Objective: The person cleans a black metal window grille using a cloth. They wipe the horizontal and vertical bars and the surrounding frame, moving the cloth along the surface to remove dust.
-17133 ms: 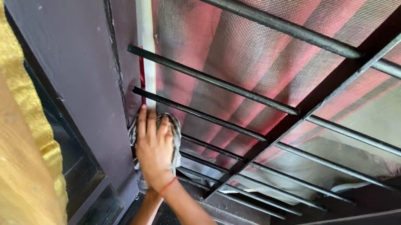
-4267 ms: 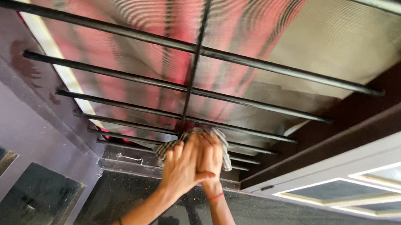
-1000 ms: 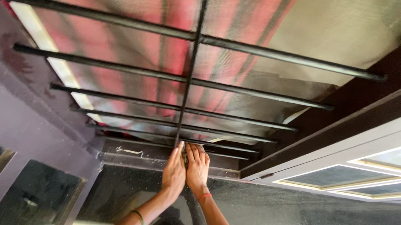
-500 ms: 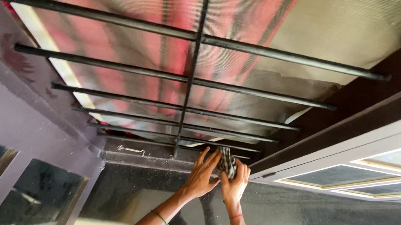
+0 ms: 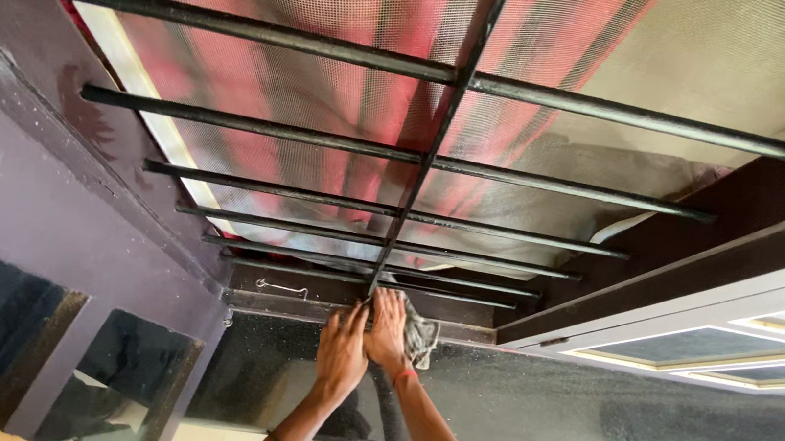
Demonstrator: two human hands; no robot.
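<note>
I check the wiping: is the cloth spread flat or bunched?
Bunched: the cloth shows crumpled folds beside the right hand pressing it at the grille's base.

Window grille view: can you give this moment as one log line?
left hand flat on sill | right hand pressing grey cloth | below window bars

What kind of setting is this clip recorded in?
Probably a home window: black metal grille bars over a mesh screen with a red curtain behind, and a dark speckled stone sill. Both hands press a grey cloth there.
</note>
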